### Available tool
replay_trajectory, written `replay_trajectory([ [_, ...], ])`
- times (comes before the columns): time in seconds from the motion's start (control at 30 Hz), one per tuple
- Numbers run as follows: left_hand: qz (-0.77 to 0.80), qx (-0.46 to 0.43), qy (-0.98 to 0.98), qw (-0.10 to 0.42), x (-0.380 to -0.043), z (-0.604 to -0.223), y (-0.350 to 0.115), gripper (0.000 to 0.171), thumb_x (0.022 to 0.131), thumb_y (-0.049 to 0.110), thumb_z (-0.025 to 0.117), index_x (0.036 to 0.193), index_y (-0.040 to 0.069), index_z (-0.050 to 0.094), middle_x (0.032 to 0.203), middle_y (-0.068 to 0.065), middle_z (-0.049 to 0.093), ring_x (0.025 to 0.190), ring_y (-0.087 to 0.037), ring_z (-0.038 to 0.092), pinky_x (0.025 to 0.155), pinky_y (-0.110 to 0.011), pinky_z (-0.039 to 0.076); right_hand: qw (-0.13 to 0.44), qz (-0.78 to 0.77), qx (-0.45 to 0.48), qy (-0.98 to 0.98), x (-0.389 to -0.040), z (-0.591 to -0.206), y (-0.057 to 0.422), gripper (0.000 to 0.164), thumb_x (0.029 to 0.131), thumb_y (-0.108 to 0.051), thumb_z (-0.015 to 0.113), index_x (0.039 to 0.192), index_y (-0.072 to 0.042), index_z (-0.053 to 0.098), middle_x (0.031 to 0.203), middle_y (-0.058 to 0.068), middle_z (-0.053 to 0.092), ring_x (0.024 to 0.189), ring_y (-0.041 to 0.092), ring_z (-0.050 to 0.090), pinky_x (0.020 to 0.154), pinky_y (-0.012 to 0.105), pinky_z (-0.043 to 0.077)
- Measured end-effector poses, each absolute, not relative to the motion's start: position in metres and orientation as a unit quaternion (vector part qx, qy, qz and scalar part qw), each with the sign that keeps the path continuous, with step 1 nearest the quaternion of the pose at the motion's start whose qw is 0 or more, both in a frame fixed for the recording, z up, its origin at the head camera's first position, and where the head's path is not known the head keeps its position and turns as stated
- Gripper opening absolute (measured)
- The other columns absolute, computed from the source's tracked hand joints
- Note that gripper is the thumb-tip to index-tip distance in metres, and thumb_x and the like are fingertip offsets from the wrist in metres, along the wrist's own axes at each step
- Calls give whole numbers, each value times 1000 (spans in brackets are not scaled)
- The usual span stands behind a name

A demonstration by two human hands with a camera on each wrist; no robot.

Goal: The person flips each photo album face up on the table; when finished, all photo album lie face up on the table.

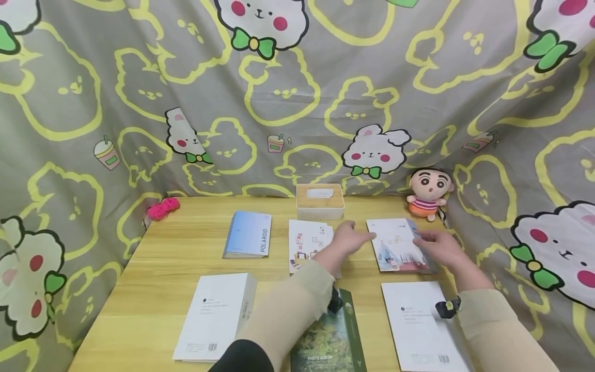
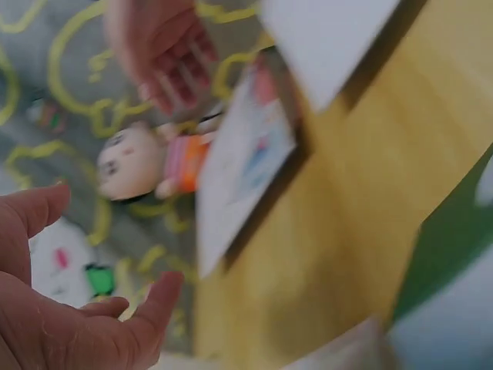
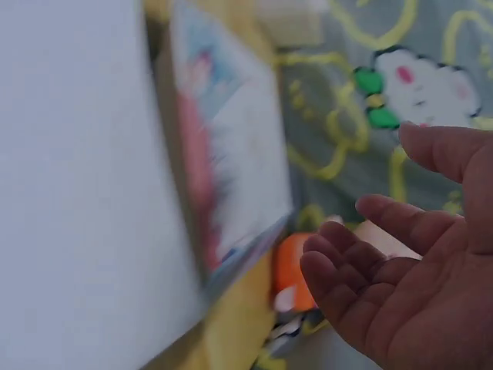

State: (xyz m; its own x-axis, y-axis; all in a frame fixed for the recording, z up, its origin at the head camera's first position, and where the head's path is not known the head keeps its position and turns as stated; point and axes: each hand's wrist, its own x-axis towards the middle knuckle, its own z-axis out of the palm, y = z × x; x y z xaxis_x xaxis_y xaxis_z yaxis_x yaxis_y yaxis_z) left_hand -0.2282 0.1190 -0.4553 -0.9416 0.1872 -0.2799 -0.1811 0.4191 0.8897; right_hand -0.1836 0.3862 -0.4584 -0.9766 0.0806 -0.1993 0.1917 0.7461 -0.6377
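Observation:
A white album with a tent drawing [image 1: 395,245] lies flat at the right of the table, between my two hands. My left hand [image 1: 344,240] hovers off its left side, fingers spread and holding nothing. On the other side, my right hand [image 1: 439,249] is close by the album's right edge, overlapping it in the head view. Both wrist views show the right hand [image 3: 416,285] with loose fingers and nothing in its grasp. Beneath my left forearm is another illustrated album [image 1: 304,235], partly hidden by the arm.
A blue Polaroid album [image 1: 248,235] lies at back left. Nearer are a white album [image 1: 214,315], a green photo album [image 1: 325,341] and another white album [image 1: 420,330]. A tissue box [image 1: 321,211], a plush doll [image 1: 427,194] and a pink bundle [image 1: 163,207] line the back.

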Motion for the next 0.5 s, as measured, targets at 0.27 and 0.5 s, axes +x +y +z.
replay_trajectory([
  [0.27, 498, -5, 841, 211, -209, -491, 169, 86, 87, 38, 87, 152, -4, 48, 150, -24, 53, 137, -37, 53, 116, -46, 45, 113, -314, 89, 938, -195, -476, 402, 66, 105, -30, 63, 141, 23, 47, 140, 46, 50, 126, 58, 51, 103, 66, 48],
  [0.5, 496, -10, 833, 245, -198, -498, 192, 85, 88, 41, 85, 152, -2, 49, 151, -21, 54, 136, -34, 54, 116, -44, 45, 146, -256, 58, 954, -207, -491, 410, 72, 104, -32, 63, 138, 28, 45, 139, 48, 49, 129, 62, 48, 108, 67, 44],
])
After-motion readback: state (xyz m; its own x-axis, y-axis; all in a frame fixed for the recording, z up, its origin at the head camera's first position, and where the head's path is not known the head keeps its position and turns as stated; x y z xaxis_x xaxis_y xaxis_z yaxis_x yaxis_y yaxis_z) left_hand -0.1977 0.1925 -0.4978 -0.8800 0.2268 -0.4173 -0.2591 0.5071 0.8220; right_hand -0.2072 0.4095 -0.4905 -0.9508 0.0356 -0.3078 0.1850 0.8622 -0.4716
